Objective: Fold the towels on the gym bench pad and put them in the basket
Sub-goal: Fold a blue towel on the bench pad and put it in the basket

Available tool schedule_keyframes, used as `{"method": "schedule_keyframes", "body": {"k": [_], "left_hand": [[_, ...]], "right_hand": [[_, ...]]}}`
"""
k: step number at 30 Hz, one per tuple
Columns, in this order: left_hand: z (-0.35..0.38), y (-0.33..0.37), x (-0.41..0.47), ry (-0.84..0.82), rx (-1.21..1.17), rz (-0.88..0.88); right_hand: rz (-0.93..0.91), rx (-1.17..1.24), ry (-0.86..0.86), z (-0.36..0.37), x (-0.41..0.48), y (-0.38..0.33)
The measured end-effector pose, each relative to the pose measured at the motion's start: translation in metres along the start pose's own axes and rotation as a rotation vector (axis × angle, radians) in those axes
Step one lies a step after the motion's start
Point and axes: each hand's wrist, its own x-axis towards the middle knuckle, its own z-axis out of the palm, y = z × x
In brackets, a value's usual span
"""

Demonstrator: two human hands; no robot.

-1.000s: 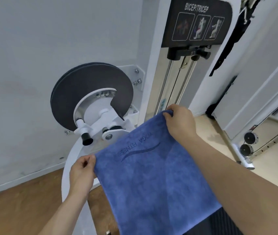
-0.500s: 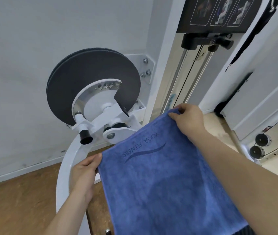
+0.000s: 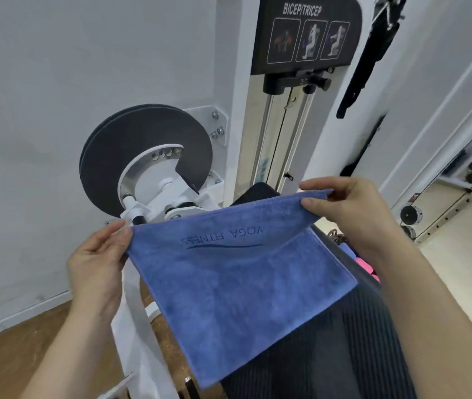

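Blue towel [image 3: 237, 283] hung spread in the air between both hands, in front of and partly over the black ribbed pad [image 3: 344, 349]. Left hand [image 3: 96, 263] pinched the top left corner, thumb and fingertips closed on the hem. Right hand [image 3: 350, 214] gripped the top right corner, thumb on the near face, fingers curled over the top edge. Top edge ran almost level, right end a little higher, with a slight sag in the middle. Dark lettering YOGA FITNESS sat near the top of the near face and read upside down, with a curved stroke beside it. Bottom edge slanted: lowest corner hung down at the left of the pad, over the white frame [image 3: 134, 326]; right corner lay against the pad's top surface, as far as could be told. Cloth looked flat, no bunching. Behind the towel stood a white machine with a dark round disc [image 3: 142, 145] on its left side and an upright column bearing a black placard [image 3: 306, 33] marked BICEP/TRICEP, with three small figures. Grey wall [image 3: 56, 82] behind, wood floor [image 3: 27, 326] lower left. Something pink [image 3: 368, 267] showed just beyond the pad beside the right forearm; what it was could not be told.
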Motion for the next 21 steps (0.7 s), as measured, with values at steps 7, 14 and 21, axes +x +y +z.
{"method": "schedule_keyframes", "body": {"k": [7, 14, 21], "left_hand": [[0.013, 0.082, -0.022, -0.199, 0.078, 0.220], [0.082, 0.129, -0.040, -0.364, 0.282, 0.378], [0.187, 0.031, -0.051, -0.643, 0.670, 0.358]], "right_hand": [[0.040, 0.293, -0.221, -0.053, -0.107, -0.035], [0.168, 0.529, -0.179, -0.080, -0.173, -0.006], [0.356, -0.183, 0.398, -0.087, -0.184, 0.080]]}}
